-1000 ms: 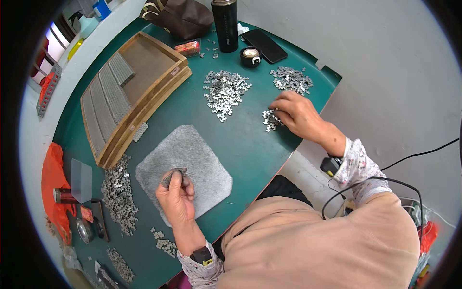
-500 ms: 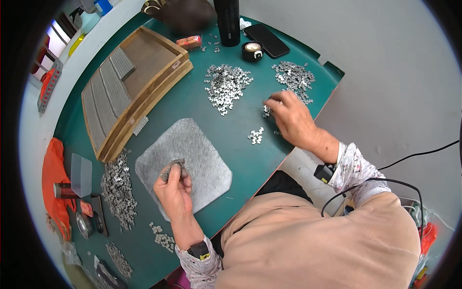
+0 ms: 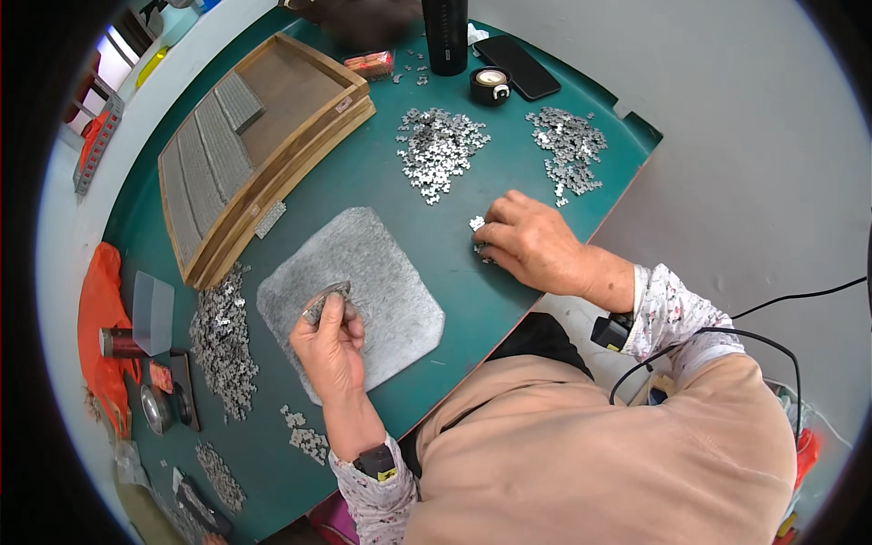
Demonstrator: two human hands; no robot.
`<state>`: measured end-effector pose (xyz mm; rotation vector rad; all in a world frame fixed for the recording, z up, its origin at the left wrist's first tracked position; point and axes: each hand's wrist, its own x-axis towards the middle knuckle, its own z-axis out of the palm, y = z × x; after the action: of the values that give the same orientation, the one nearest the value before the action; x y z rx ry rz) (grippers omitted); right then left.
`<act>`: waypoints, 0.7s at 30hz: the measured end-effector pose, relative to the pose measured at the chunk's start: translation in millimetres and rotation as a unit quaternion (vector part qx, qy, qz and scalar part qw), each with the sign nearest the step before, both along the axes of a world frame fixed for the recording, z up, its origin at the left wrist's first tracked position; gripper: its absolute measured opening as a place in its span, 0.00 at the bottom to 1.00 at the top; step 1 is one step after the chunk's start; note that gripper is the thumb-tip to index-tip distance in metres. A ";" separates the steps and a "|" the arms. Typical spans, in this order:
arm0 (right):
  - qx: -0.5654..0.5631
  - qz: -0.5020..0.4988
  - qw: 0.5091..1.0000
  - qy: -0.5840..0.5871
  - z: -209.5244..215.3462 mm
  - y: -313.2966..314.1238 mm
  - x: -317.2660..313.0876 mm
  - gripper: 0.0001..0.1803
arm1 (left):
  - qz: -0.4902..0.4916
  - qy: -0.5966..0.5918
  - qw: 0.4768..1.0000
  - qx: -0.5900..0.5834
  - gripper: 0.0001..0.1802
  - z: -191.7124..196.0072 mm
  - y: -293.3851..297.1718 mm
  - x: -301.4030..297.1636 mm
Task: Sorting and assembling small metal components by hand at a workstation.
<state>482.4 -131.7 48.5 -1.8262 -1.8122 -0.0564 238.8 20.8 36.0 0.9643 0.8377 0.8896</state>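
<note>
Above a grey felt-like mat, my left hand pinches a small flat dark grey object between thumb and fingers; its kind is unclear. To the right, my right hand is low over the green table, its fingers curled round a few small silver metal pieces. The fingertips partly hide them. Beyond the hands lie a large heap of bright silver interlocking-shaped pieces and a second heap of duller metal pieces at the far right.
A wooden tray with rows of stacked grey pieces stands far left. Nearer are a dark metal piece heap, a small pile and a clear plastic box. A black bottle, round tin and phone stand at the back.
My right hand has moved left and nearer, from beside the far-right heap onto the small cluster of pieces. My left hand keeps its pinch, nearly still. The whole view has shifted slightly.
</note>
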 end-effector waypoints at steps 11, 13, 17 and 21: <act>-0.111 0.044 0.981 -0.151 -6.4 23.6 0.0 0.10 | -0.023 -0.065 0.997 -0.029 0.06 2.6 -1.5 -1.2; -0.147 0.044 0.974 -0.167 -4.3 26.6 -1.4 0.10 | -0.009 -0.071 0.997 -0.032 0.05 6.0 -1.5 -4.4; -0.164 0.064 0.971 -0.162 0.4 29.9 -1.3 0.10 | -0.002 -0.058 0.998 -0.008 0.05 6.7 -0.6 -12.9; -0.150 0.109 0.974 -0.128 -0.6 40.1 -6.5 0.06 | 0.006 -0.039 0.999 0.012 0.06 8.1 -0.5 -17.4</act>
<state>475.9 -91.6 47.9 -1.8748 -2.2999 0.0740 221.5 20.4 44.2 0.9405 0.7683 0.9449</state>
